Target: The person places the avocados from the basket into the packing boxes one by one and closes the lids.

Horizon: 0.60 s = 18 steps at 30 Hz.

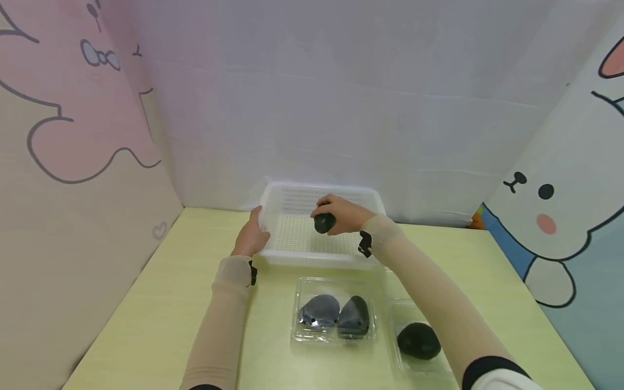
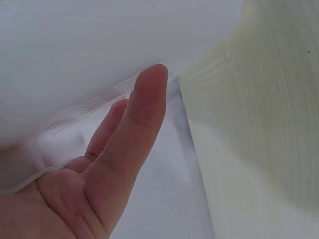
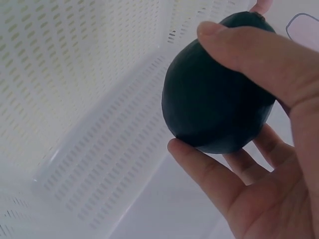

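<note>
My right hand (image 1: 345, 214) grips a dark green avocado (image 3: 214, 94) over the inside of a white plastic basket (image 1: 317, 261). In the right wrist view, the thumb lies across the avocado's upper side and the fingers (image 3: 209, 172) support it from the other side. At the basket's left end, my left hand (image 1: 251, 235) holds the side, with the thumb at the rim. The left wrist view shows its long fingers (image 2: 134, 119) stretched along the outer wall. Slotted walls and a perforated bottom show in the basket.
Just in front of the basket lies a clear plastic box (image 1: 335, 340) with two dark avocados (image 1: 319, 311) inside. Another clear box (image 1: 397, 357), partly under the right forearm, holds one avocado (image 1: 418, 341). A white cloth wall (image 1: 341, 108) stands directly behind the basket.
</note>
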Each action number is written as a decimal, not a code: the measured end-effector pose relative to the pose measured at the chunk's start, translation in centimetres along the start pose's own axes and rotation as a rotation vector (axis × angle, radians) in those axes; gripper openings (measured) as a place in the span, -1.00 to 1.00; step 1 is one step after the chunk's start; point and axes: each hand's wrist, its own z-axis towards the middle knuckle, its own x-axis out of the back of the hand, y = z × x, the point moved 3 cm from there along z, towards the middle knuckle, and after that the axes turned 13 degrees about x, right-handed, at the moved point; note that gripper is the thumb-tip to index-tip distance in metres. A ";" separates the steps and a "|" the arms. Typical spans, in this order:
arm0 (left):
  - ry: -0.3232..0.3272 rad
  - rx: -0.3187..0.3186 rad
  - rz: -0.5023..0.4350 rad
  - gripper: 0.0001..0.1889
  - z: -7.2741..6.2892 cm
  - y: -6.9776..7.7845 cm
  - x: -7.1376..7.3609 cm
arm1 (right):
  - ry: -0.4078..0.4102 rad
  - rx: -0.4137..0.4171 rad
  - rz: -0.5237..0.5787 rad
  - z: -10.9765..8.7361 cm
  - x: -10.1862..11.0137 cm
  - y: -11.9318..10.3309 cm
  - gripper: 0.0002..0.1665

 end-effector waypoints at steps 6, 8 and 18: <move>-0.010 0.007 -0.003 -0.15 0.2 -0.2 -0.2 | 0.002 -0.003 -0.006 -1.0 0.1 0.1 -0.29; -0.010 0.010 -0.007 -0.15 0.3 -0.2 -0.2 | 0.009 0.002 -0.010 -1.3 0.2 0.1 -0.29; -0.015 0.013 -0.011 -0.14 0.2 0.1 0.0 | 0.023 0.002 -0.078 -3.1 1.5 -0.2 -0.30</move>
